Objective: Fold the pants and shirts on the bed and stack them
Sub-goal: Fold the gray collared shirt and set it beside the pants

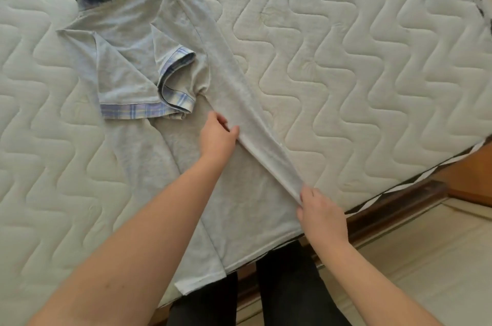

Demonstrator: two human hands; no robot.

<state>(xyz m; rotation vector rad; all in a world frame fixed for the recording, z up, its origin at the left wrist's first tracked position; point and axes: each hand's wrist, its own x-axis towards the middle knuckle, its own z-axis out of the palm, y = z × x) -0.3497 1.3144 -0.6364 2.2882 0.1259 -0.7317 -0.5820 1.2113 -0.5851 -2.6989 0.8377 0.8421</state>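
Note:
A grey polo shirt (149, 155) with a blue plaid collar and plaid sleeve cuffs lies lengthwise on the quilted mattress (346, 64), collar at the far end and hem at the near edge. Both sleeves are folded inward onto the body. The shirt's right side is turned over as a long narrow strip. My left hand (217, 136) pinches that folded edge near the middle. My right hand (318, 208) pinches the same edge close to the hem, by the mattress edge.
The mattress edge runs diagonally at the lower right, above a wooden bed frame (394, 208) and a pale tiled floor (426, 259). My legs in dark trousers (287, 285) stand against the bed. Bare mattress surrounds the shirt on the left and far right.

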